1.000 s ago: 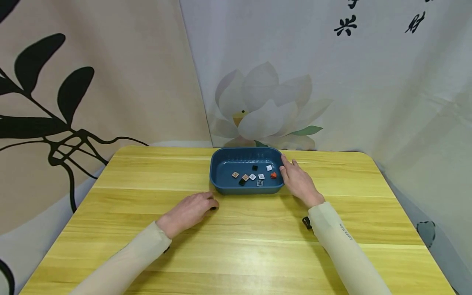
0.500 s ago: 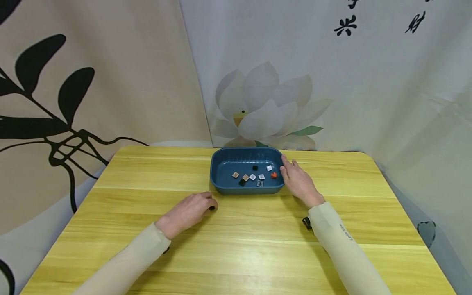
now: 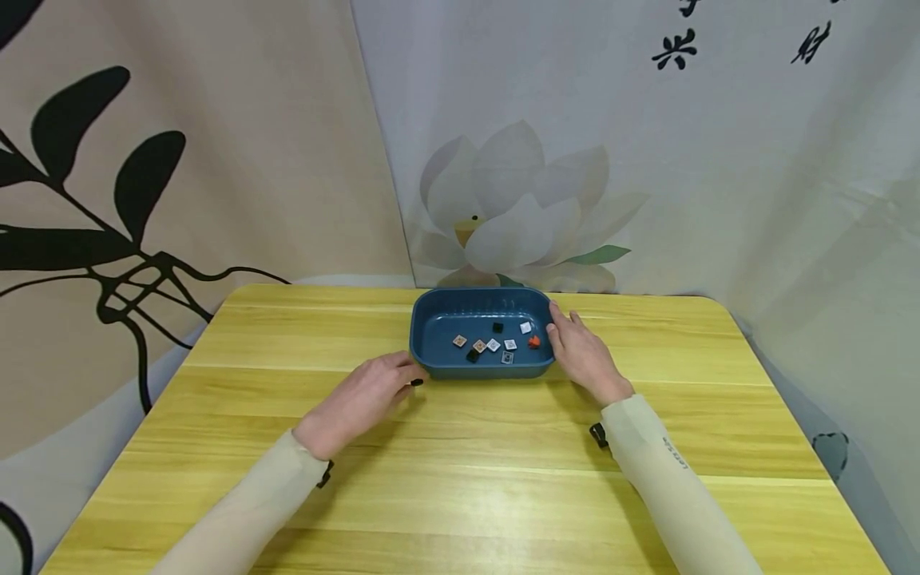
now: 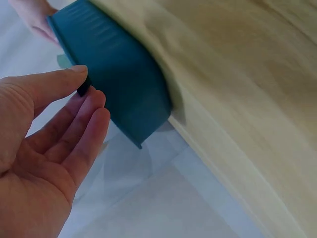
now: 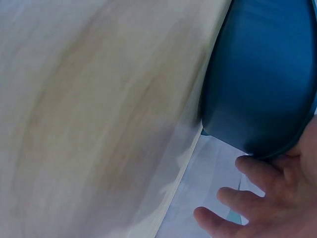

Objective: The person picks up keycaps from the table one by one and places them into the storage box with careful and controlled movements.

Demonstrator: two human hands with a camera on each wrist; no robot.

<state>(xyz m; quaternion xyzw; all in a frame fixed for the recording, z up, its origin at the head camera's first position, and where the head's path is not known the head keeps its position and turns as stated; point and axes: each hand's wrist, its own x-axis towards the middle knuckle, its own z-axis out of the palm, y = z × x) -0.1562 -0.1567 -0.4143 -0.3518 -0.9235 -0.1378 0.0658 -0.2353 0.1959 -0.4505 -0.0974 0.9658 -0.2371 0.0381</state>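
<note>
Between the thumb and fingertips of my left hand (image 3: pixel 365 399) is a small black piece (image 4: pixel 83 89), pinched and mostly covered; it looks like a keycap. This hand is just off the front left corner of a blue rectangular tray (image 3: pixel 483 372). Inside the tray lie several small square pieces: black (image 3: pixel 498 327), white (image 3: pixel 525 327), tan (image 3: pixel 459 341) and a red-orange one (image 3: pixel 534 342). My right hand (image 3: pixel 585 358) rests against the tray's right end, its fingers fairly straight, as the right wrist view shows too (image 5: pixel 262 193).
The tray stands at the back of a light wooden table (image 3: pixel 517 479), close to its far edge. A printed curtain (image 3: pixel 546 96) hangs right behind. Dark bands (image 3: pixel 598 435) show at the sleeve cuffs.
My left hand has risen and moved forward toward the tray's front left corner, with the black piece still pinched. The right hand and the tray stay where they were.
</note>
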